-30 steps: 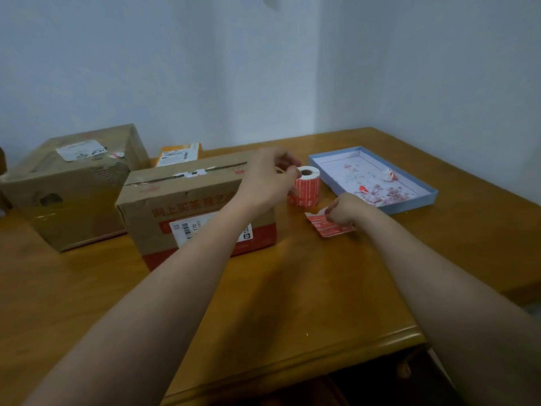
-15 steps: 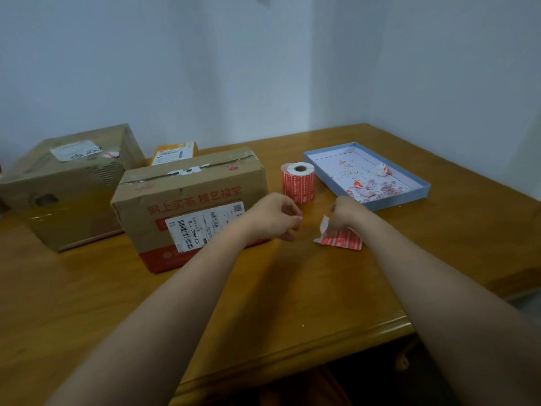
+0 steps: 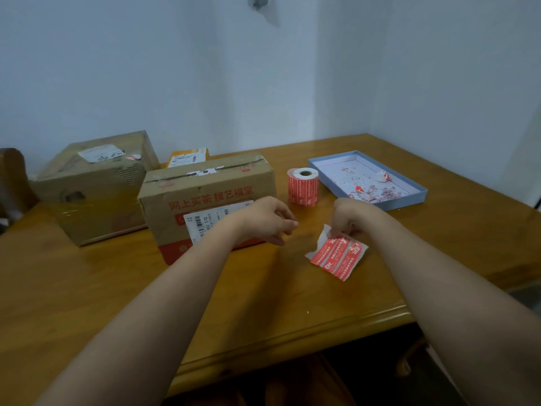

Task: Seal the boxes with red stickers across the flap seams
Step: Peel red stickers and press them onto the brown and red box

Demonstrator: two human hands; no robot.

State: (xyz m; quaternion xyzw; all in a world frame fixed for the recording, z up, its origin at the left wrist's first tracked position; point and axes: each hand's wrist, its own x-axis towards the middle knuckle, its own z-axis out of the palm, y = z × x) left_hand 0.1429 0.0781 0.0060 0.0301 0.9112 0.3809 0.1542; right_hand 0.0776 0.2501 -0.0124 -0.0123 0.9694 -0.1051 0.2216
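Stickers (image 3: 336, 256) lie on the counter (image 3: 263, 288), long axis slanting away rightward; right hand (image 3: 349, 215) pinches their far torn edge. Left hand (image 3: 268, 219), loosely curled and empty (nearer the box (image 3: 205, 200)), hovers just left, apart from the strip.

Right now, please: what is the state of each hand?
Left hand: fingers loosely curled, holding nothing visible.
Right hand: pinches the torn strip of red stickers on white backing paper.
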